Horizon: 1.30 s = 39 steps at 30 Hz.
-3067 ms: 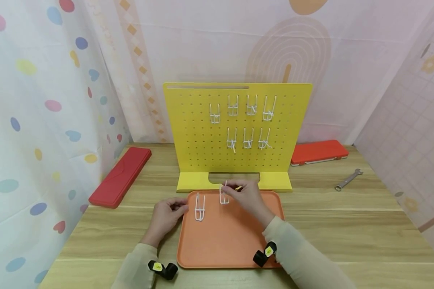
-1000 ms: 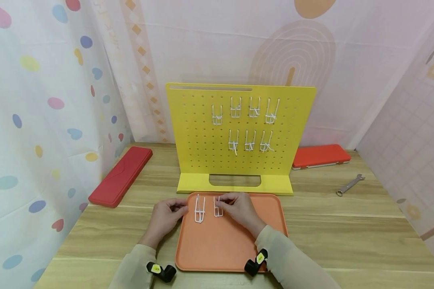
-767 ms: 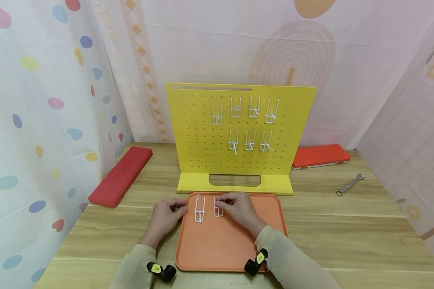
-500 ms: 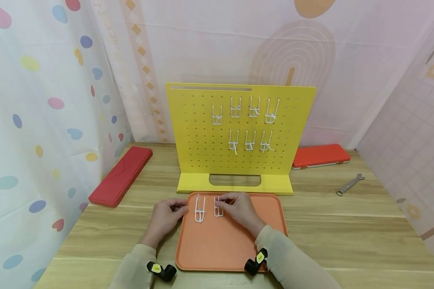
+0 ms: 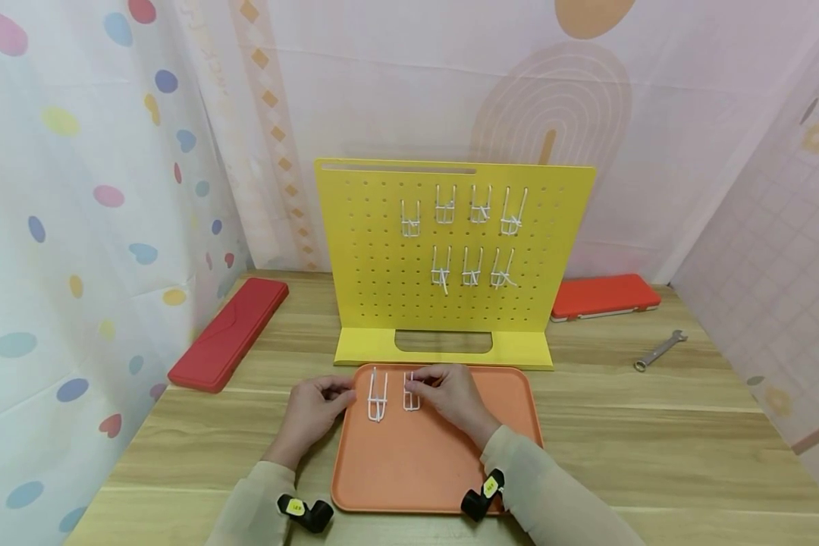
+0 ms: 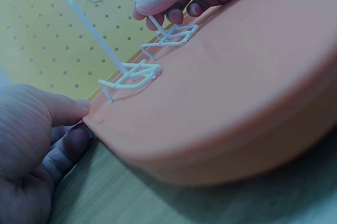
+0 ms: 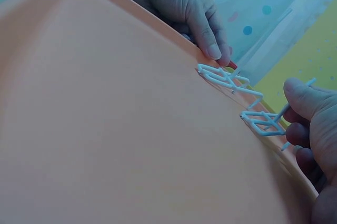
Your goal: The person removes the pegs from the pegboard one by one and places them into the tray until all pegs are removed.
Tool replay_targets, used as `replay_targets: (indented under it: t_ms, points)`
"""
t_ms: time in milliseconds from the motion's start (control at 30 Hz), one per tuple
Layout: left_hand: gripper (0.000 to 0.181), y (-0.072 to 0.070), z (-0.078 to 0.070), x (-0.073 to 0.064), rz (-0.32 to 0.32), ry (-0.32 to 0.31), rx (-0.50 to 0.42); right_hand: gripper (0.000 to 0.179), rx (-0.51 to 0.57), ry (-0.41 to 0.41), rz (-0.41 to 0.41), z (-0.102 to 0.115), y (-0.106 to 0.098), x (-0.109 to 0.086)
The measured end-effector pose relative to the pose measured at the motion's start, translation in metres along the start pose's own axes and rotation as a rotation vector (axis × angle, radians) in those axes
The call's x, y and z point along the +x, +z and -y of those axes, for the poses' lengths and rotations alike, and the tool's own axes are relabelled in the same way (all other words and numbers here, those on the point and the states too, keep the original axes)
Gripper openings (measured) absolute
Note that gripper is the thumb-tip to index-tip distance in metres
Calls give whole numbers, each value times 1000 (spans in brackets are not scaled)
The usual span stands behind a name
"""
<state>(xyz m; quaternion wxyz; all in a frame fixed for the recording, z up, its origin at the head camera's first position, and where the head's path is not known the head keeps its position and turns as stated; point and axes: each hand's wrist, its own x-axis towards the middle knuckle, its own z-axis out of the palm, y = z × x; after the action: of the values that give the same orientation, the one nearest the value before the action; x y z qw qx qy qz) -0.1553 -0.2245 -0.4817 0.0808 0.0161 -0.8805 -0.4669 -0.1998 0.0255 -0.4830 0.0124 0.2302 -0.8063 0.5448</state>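
My right hand [image 5: 453,398] pinches the upright prong of a white wire pegboard hook [image 5: 405,391] between thumb and fingers. In the left wrist view this hook's base [image 6: 176,41] sits on the tray near its back rim. Another white wire pegboard hook [image 5: 378,400] lies to the left on the orange tray [image 5: 423,470], its long prong [image 6: 92,29] sticking up. At the tray's back left corner, my left hand [image 5: 314,413] pinches the rim, thumb on top and fingers beneath. The right fingers partly cover the held hook in the head view.
Behind the tray stands a yellow pegboard [image 5: 375,296] with several white wire hooks [image 5: 444,208] hung in two rows. A dark red case [image 5: 228,334] lies on the left of the wooden table, a brighter red case [image 5: 606,296] and a wrench [image 5: 660,351] on the right.
Over about three seconds, my right hand has brought its hook leftward and toward me, from the tray's back edge down onto the tray. During the last second both hands stay still.
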Motion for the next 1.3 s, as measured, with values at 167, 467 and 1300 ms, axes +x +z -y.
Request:
replay_targets:
  t_ms: [167, 467, 1300]
  points:
    - [12, 0, 0, 0, 1, 4, -2, 15, -1, -6, -4, 0, 0, 0]
    - [13, 0, 0, 0, 6, -4, 2, 15, -7, 6, -5, 0, 0, -1]
    - [12, -3, -5, -2, 5, 19, -2, 22, 71, 53, -83, 29, -17, 3]
